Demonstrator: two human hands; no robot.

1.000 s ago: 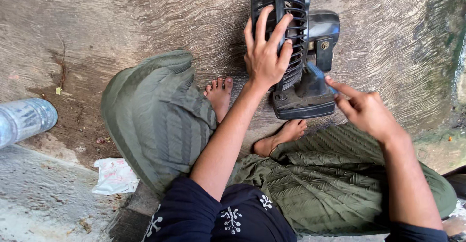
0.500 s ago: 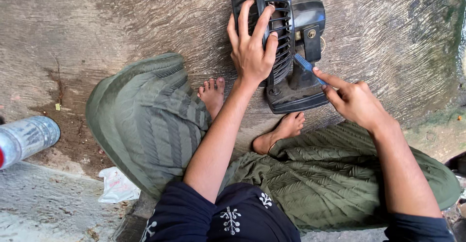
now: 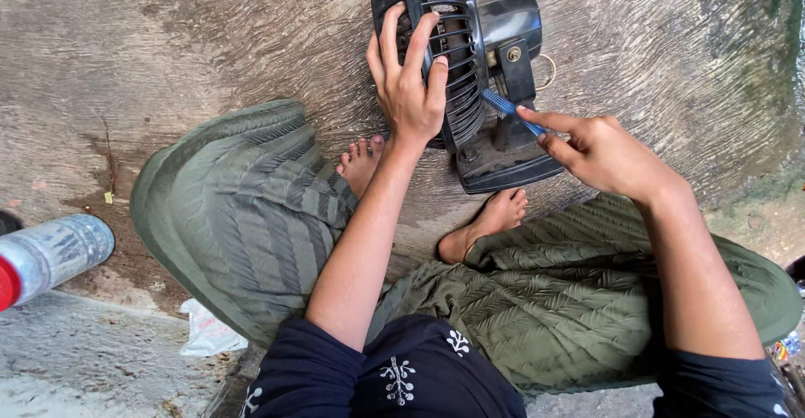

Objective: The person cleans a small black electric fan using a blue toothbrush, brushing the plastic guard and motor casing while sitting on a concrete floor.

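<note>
So there's just one small black plastic desk fan (image 3: 478,74) here, sitting upright on the rough grey concrete floor (image 3: 210,41) right past the person's bare feet, with its round slatted grille on the left side and the motor housing and square base on the right. One thin blue-handled brush (image 3: 507,108), looks like a toothbrush, though the head end is tucked against the back of the grille so the bristles can't really be made out. Two hands in play: the left hand (image 3: 407,83) is laid flat over the front of the grille with the fingers (image 3: 419,41) spread and curled over the slats, clamping the fan steady, arm reaching straight out from the body. The right hand (image 3: 599,154) comes in from the right, wrist low, fingers pinched closed around the brush handle with the forefinger stretched along it, tip pointing into the gap between grille and motor. Around that: two bare feet, one (image 3: 362,162) just left of the fan base and one (image 3: 490,221) just below it, nearly touching the base. Ribbed olive-green fabric (image 3: 251,208) covers both knees and fills most of the lower view. Off at the left edge lies one clear plastic bottle with a red cap (image 3: 50,254) on its side, well apart from the fan, and one crumpled white wrapper (image 3: 205,334) pokes out from under the green fabric. A thin loop of cord (image 3: 549,70) shows behind the fan.
</note>
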